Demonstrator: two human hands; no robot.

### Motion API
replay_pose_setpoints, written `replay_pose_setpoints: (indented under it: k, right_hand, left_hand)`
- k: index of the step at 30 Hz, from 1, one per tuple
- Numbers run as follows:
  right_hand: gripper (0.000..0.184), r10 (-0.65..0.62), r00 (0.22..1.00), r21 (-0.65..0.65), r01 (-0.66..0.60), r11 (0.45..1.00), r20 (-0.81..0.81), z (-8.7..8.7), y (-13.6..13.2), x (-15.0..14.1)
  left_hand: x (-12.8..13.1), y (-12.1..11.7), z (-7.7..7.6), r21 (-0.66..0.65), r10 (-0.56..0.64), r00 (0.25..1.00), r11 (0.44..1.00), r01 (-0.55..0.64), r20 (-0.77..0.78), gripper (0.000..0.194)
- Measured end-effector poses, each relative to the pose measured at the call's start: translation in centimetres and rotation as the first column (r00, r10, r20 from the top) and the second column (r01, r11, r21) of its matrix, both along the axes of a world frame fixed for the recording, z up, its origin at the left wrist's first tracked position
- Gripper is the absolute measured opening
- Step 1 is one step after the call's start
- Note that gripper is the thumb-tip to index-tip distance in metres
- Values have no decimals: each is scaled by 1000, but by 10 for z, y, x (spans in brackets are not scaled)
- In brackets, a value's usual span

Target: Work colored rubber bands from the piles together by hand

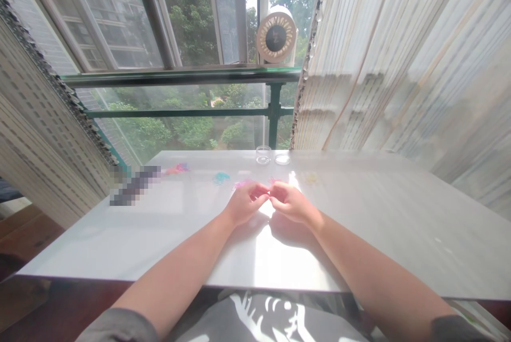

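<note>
My left hand and my right hand meet over the middle of the white table. Thumb and fingers are pinched on both, tips almost touching; whatever lies between them is too small to make out. Just behind my left hand is a pink-purple pile of thin loops or strands. A reddish-pink pile shows partly behind my right hand. Farther left sits a teal pile, and to the right a pale yellow one.
A clear round container and a shallow clear dish or lid stand at the far edge. Left lie a multicoloured bundle and a pixelated dark object. Beyond are a round white fan, a green railing and curtains.
</note>
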State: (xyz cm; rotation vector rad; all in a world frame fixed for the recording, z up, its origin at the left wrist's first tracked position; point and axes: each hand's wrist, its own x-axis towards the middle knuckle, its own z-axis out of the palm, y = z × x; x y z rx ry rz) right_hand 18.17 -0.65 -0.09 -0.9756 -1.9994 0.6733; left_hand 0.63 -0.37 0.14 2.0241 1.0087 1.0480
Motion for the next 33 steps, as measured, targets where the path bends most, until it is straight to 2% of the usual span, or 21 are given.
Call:
replay_pose_setpoints:
  k: [16, 24, 33]
  right_hand:
    - [5, -1, 1000, -47, 0, 999, -15, -4, 2, 0]
    - [8, -21, 999, 10, 20, 1000, 51, 1, 0, 1]
    - [6, -13, 1000, 14, 13, 1000, 5, -3, 3, 3]
  left_hand:
    - [1, 3, -7, -22, -4, 1000, 1000, 4, 30, 18]
    - [1, 4, -10, 15, 42, 998, 999, -43, 53, 18]
    - [-1, 4, -8, 22, 20, 999, 1000, -21, 29, 16]
